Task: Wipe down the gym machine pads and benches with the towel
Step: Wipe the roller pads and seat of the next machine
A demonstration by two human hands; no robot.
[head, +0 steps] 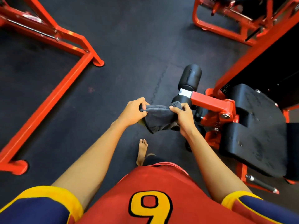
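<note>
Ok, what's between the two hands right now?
Only the grey towel, gripped at each end by the left hand and right hand; head view.

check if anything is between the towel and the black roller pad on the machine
Nothing visible does. The left grip and right grip hold the towel in the air right beside the black roller pad; no object shows between them.

Both arms reach forward; left grip (132,113) and right grip (182,116) pinch the towel (159,120), thumbs seemingly on top.
</note>
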